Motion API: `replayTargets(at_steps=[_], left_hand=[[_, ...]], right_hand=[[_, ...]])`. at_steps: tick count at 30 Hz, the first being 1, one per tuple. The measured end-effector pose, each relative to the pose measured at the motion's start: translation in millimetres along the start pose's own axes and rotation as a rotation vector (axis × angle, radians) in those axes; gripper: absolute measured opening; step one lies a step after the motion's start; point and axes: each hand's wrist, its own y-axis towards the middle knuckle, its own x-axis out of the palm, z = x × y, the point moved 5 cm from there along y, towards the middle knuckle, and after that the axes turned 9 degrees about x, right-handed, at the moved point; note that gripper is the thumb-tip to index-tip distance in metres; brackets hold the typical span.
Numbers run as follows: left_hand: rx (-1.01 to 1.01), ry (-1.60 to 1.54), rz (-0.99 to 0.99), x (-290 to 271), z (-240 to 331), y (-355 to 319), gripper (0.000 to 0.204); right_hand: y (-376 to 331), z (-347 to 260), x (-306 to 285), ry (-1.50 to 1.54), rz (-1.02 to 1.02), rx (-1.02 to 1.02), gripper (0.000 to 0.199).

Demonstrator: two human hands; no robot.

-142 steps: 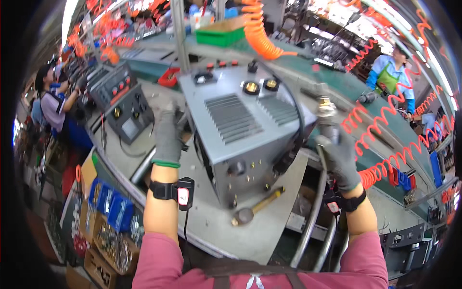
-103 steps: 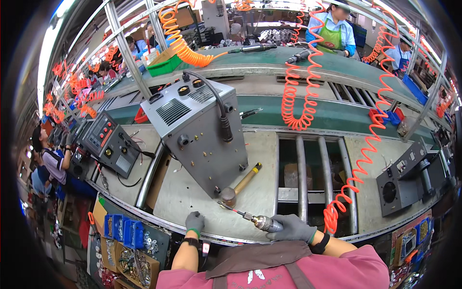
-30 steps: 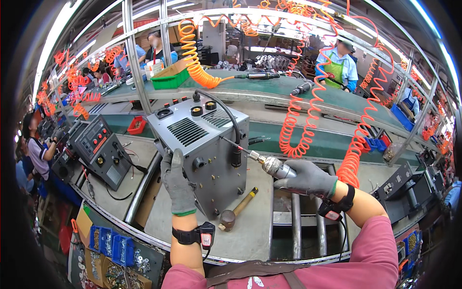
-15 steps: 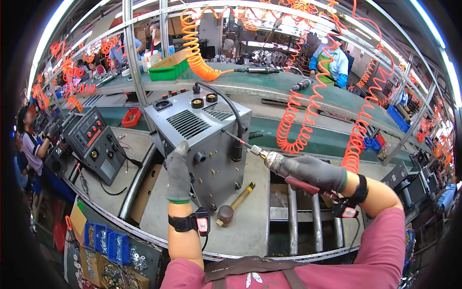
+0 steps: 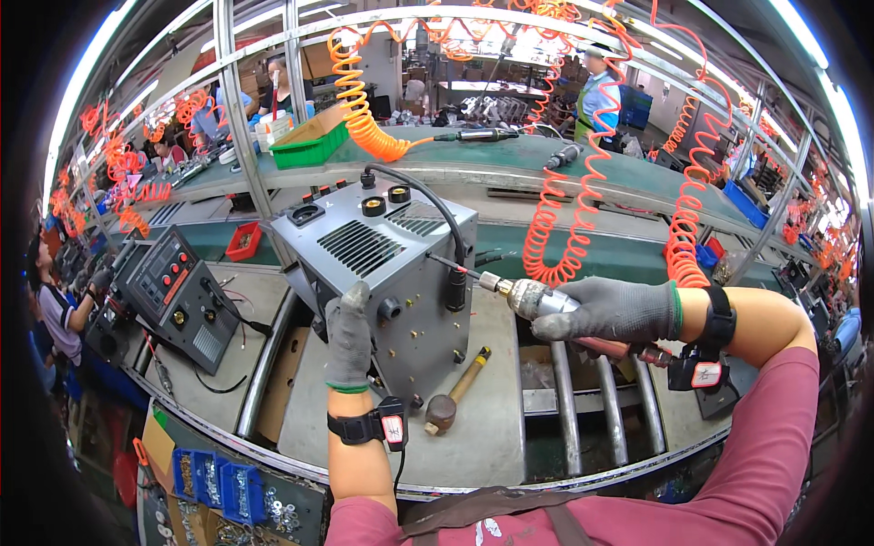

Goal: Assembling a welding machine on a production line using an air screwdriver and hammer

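Observation:
A grey metal welding machine (image 5: 423, 341) with a slotted face stands tilted on the bench before me. My left hand (image 5: 350, 337), in a grey glove, is closed at its near left edge, with some fingers hidden. My right hand (image 5: 605, 309), also gloved, is wrapped round an air screwdriver (image 5: 533, 297) with a red lower part. Its long bit points left, and the tip meets the upper edge of the machine's side panel. A black cable (image 5: 444, 211) loops over the machine's right corner. At its foot lies a hammer (image 5: 441, 412) with a wooden handle.
Another welding machine (image 5: 177, 296) stands to the left. Metal rollers (image 5: 564, 409) show in a gap at the right. Orange coiled air hoses (image 5: 542, 246) hang beyond. Blue bins (image 5: 244, 491) of small hardware sit at lower left. A green bin (image 5: 309, 146) rests on the far shelf.
The view has shifted slightly. My right elbow has swung outward and up, and the screwdriver lies more level, its bit tip still at the panel's upper edge. My left hand stays at the machine.

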Motion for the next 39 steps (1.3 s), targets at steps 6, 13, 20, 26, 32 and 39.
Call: replayTargets(at_steps=[6, 13, 20, 26, 32, 39], left_hand=[[0.066, 0.078, -0.039, -7.2, -9.2, -1.7, 0.043], [0.088, 0.031, 0.258, -60.6, 2.2, -37.4, 0.043], [-0.292, 0.921, 0.22, -193.2, -96.2, -169.7, 0.042], [-0.485, 1.002, 0.377, -202.8, -175.5, -243.5, 0.04], [-0.642, 1.315, 0.035, -205.9, -184.3, -222.1, 0.042], [-0.773, 0.851, 0.127, -180.9, -166.6, -219.9, 0.033]], right_hand=[[-1.6, 0.9, 7.1, 0.008, 0.004, -0.023, 0.053], [-14.7, 5.5, 14.9, 0.276, 0.075, -0.091, 0.036], [-9.2, 109.0, 83.1, 0.425, -0.121, -0.196, 0.048], [26.0, 124.9, 147.4, 0.385, -0.2, -0.264, 0.034], [36.0, 130.2, 155.8, 0.303, -0.112, -0.301, 0.037], [35.0, 128.7, 150.0, 0.276, -0.054, -0.248, 0.031]])
